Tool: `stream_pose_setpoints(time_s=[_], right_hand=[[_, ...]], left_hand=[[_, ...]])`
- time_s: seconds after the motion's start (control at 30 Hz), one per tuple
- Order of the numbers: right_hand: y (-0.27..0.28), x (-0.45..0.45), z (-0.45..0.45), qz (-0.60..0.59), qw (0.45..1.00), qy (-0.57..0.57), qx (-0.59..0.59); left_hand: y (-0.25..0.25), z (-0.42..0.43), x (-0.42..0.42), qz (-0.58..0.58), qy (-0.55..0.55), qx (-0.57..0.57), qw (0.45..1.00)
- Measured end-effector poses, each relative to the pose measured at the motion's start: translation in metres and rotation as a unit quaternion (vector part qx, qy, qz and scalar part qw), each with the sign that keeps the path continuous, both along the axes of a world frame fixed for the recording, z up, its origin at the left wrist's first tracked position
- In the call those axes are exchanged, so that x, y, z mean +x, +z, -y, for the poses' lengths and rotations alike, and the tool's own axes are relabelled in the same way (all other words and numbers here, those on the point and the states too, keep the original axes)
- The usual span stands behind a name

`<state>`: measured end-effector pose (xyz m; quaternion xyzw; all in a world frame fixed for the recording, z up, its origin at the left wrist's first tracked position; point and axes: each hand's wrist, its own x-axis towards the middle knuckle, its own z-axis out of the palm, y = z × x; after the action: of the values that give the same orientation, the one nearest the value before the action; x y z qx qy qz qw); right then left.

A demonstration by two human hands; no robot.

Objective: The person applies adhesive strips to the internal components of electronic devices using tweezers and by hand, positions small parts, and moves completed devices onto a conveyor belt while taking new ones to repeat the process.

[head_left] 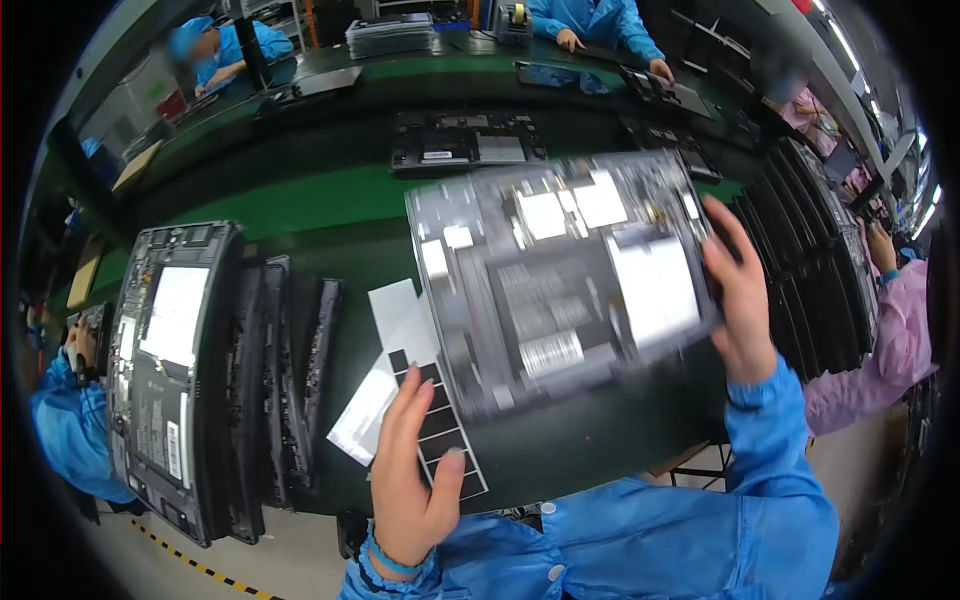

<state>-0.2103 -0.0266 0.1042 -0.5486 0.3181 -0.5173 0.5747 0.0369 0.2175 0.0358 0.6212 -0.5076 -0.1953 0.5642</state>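
Note:
My right hand [742,295] grips the right edge of an opened tablet [550,310], its fingers on the rim. The tablet is tilted and slightly blurred. Its battery with a barcode label, circuit board and bright metallic patches face up. Near its lower left corner is my left hand [412,485], fingers stretched out and apart. That hand lies over a sheet of black rectangular stickers [440,425], partly covering it; whether it presses on the sheet I cannot tell. White sheets [365,415] lie beside the stickers, partly under them.
At left, several opened tablets [165,370] lean in a row. A tall stack of dark tablets [815,255] stands at right. Another opened tablet [467,140] lies on the green belt [300,205] ahead. Co-workers in blue [595,25] and pink [870,330] are around the bench.

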Motion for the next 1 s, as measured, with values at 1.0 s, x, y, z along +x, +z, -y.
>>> stream_pose_setpoints(time_s=[1.0], right_hand=[[-0.156,0.24,0.275,-0.363,0.91,-0.169,-0.11]], left_hand=[[-0.028,-0.009,0.001,0.342,-0.031,0.241,0.908]])
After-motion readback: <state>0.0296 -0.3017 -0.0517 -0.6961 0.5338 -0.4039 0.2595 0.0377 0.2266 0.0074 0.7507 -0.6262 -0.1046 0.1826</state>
